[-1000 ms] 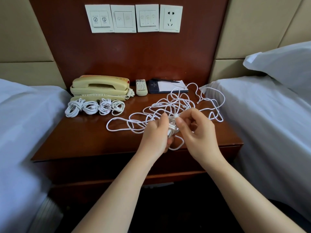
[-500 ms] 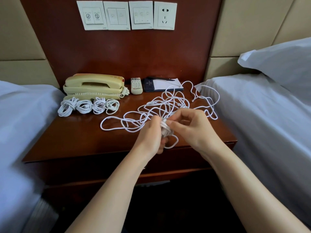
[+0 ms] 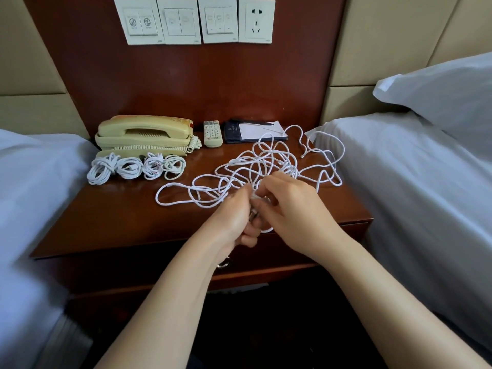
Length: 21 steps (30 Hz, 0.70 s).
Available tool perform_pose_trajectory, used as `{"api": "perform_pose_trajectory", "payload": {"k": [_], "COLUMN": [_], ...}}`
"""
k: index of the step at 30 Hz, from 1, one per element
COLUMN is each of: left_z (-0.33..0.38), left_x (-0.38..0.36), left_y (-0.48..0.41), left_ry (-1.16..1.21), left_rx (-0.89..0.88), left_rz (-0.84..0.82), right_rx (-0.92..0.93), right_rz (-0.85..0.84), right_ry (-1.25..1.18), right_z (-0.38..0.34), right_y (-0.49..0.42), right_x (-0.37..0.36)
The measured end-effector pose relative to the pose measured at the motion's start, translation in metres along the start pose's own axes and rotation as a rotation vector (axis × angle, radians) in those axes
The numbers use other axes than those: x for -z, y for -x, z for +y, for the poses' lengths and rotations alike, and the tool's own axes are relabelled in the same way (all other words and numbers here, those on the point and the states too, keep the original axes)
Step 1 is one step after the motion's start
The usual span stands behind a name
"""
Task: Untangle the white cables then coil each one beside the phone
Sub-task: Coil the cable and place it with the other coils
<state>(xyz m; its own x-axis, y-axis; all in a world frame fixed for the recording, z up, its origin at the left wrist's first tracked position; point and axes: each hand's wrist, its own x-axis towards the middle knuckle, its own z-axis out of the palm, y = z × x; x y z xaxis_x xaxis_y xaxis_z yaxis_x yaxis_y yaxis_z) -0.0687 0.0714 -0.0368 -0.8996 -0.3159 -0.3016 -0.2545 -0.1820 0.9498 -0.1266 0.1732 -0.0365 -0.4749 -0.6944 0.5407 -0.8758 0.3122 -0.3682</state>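
A tangle of white cables (image 3: 255,166) sprawls over the right half of the wooden nightstand (image 3: 119,217). My left hand (image 3: 234,217) and my right hand (image 3: 290,211) meet near the front edge, both gripping a small white cable coil (image 3: 256,201) between them. A loop of it hangs below the fingers. Most of the coil is hidden by my hands. Several finished cable coils (image 3: 135,169) lie in a row in front of the beige phone (image 3: 143,135) at the back left.
A remote control (image 3: 212,133) and a notepad with pen (image 3: 254,130) lie at the back. Beds with white sheets flank the nightstand, left (image 3: 29,187) and right (image 3: 415,187). Some cable spills onto the right bed's edge. Wall switches and a socket (image 3: 257,20) sit above.
My hands stay together on the coil; my right hand has shifted over it, winding cable. The camera dipped slightly, and the loose tangle has barely moved.
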Motion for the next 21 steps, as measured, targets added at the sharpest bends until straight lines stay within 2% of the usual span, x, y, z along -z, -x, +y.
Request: {"api": "perform_pose_trajectory", "payload": {"k": [6, 14, 17, 21], "left_z": [-0.001, 0.000, -0.001, 0.004], "left_x": [0.003, 0.010, 0.009, 0.007], "left_y": [0.000, -0.001, -0.002, -0.003], "left_ry": [-0.004, -0.118, -0.091, 0.042], "left_rx": [-0.103, -0.186, -0.187, -0.171], "left_rz": [0.069, 0.089, 0.084, 0.048], "right_rx": [-0.137, -0.158, -0.218, -0.243], "right_rz": [-0.011, -0.069, -0.077, 0.077], "right_ry": [-0.402, -0.769, -0.824, -0.707], "right_z": [-0.001, 0.002, 0.005, 0.012], "right_y": [0.000, -0.001, -0.002, -0.001], "right_x": [-0.003, -0.002, -0.001, -0.005]}}
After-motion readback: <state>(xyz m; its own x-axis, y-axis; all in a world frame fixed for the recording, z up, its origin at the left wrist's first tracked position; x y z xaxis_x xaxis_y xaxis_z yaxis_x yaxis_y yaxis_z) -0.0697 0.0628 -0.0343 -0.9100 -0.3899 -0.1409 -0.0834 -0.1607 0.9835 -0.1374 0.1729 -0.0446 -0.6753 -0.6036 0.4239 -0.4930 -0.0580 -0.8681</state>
